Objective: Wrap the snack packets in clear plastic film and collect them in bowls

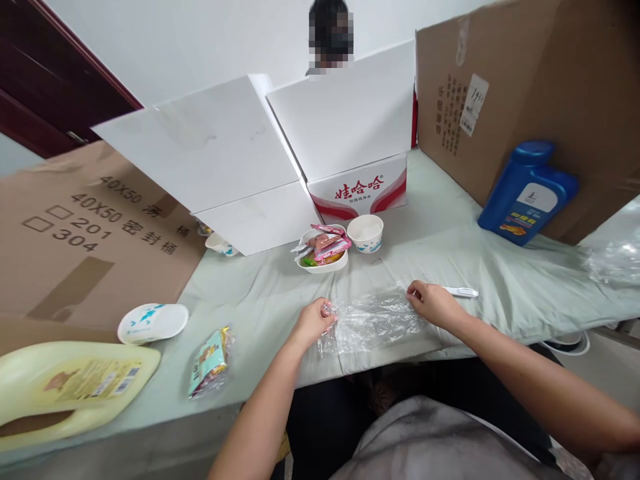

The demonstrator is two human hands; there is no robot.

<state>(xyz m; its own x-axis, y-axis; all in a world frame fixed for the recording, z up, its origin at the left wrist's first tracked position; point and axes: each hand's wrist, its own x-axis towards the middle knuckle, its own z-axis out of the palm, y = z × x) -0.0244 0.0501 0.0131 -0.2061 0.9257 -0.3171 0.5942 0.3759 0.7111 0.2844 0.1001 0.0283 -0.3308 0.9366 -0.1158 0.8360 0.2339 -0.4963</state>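
Observation:
A clear plastic bag (373,323) lies spread between my hands near the table's front edge. My left hand (315,323) pinches its left end, with crinkled film bunched at the fingertips. At the upper right end, my right hand (431,301) has its fingers closed on the film. A white utility knife (463,292) lies just beyond my right hand, partly hidden by it. Past the bag stands a white bowl full of small wrapped snacks (324,248). Touching its right side is a white paper cup (366,233) with a blue print.
White boxes (357,190) stand behind the bowls, with a person's head (331,33) beyond. Large cartons flank both sides (500,87). A blue jug (530,193) stands right. At left lie a tipped paper cup (153,323), a snack packet (210,360) and a yellow bottle (75,387).

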